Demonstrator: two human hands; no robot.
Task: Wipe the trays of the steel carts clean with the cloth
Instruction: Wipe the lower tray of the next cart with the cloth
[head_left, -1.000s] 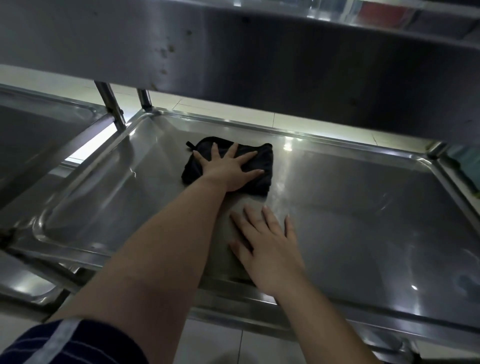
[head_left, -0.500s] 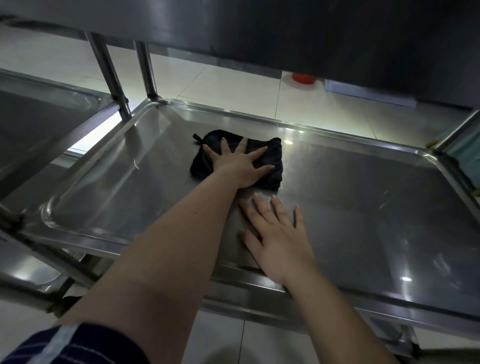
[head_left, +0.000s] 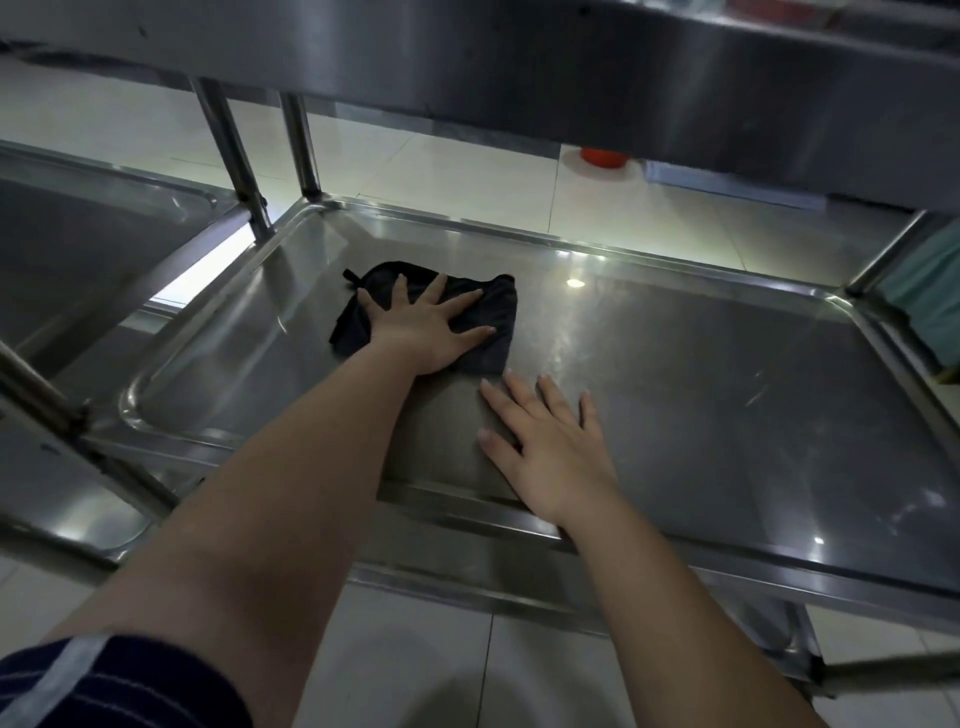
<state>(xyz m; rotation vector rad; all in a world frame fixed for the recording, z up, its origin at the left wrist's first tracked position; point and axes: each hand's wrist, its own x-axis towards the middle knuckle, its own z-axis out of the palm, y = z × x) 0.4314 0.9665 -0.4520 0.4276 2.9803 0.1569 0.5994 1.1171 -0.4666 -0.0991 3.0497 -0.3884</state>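
Now, left hand on one cloth, right hand on tray

Floor: pale glossy tiles with thin dark joints, all round the red bowl.
Red bowl: on the tiles, its top hidden.
Grey strip: just right of the bowl.
Light: bright patch well left of the bowl.

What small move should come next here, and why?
Probably slide the cloth rightward under the flat left hand: it lies in the tray left of middle, with a wide bare stretch to its right. The right hand rests flat nearby.
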